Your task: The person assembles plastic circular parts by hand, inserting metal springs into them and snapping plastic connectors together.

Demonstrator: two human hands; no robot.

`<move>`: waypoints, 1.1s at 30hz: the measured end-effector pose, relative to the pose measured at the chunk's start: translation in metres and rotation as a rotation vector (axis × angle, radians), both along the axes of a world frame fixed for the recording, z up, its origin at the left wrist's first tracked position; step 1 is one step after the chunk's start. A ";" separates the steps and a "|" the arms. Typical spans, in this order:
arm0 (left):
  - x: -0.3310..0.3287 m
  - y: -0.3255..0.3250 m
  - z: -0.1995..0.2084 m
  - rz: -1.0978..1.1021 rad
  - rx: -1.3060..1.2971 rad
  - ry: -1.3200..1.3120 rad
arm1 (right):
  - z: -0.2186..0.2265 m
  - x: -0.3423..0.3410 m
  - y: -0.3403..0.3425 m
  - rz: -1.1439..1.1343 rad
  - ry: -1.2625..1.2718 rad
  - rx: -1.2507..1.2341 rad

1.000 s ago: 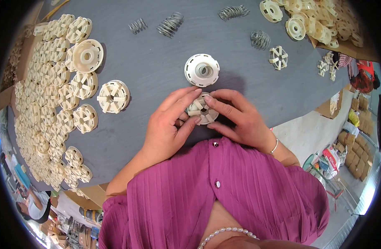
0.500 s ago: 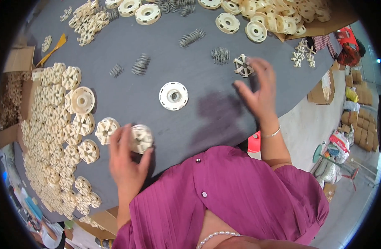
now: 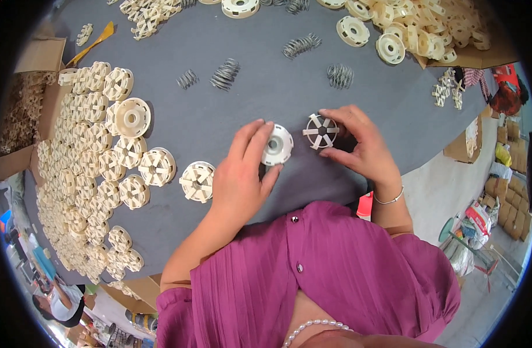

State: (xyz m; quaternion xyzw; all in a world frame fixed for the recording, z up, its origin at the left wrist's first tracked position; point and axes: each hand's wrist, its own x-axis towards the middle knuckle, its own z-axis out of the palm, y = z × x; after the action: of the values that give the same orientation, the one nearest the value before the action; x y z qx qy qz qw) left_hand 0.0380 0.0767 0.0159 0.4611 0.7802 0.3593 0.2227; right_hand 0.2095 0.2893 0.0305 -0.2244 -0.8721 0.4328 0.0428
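Note:
My left hand point(image 3: 241, 169) grips the edge of a cream plastic disc point(image 3: 284, 147) with a raised hollow hub, thumb below and fingers above. Facing it, a spoked plastic ring point(image 3: 321, 131) is pinched between the thumb and fingers of my right hand point(image 3: 363, 142). A narrow gap separates the two parts, both low over the grey table. To the left of my left hand lies an assembled spoked wheel point(image 3: 197, 181). Beyond the hands lie loose metal coil springs: a single spring point(image 3: 340, 76), a longer spring point(image 3: 302, 45), a fat spring point(image 3: 225, 74) and a small spring point(image 3: 187, 79).
Rows of spoked wheels point(image 3: 80, 174) cover the table's left side. Cream discs point(image 3: 428, 26) are heaped at the far right by a cardboard flap. A few spoked rings point(image 3: 445, 88) lie at the right edge. A yellow strip point(image 3: 95, 42) and an open carton point(image 3: 22, 124) are at left.
My left hand has left the spoked wheel and moved right to take the disc. The right hand has brought the spoked ring nearer, beside the disc. The whole view has shifted slightly.

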 end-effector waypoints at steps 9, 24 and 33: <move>0.006 -0.005 -0.011 0.116 0.131 -0.082 | 0.001 -0.005 -0.001 0.023 0.134 0.078; 0.007 -0.010 -0.008 0.219 0.206 -0.458 | -0.012 -0.034 -0.058 0.119 0.279 0.191; 0.001 -0.010 -0.006 0.124 0.156 -0.305 | -0.026 -0.034 -0.076 0.104 0.295 0.407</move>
State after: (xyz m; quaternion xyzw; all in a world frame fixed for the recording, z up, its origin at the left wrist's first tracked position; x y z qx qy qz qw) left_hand 0.0392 0.0663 0.0096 0.3683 0.7338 0.4978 0.2795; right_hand 0.1751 0.2130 0.0049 -0.1005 -0.9359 0.2779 0.1917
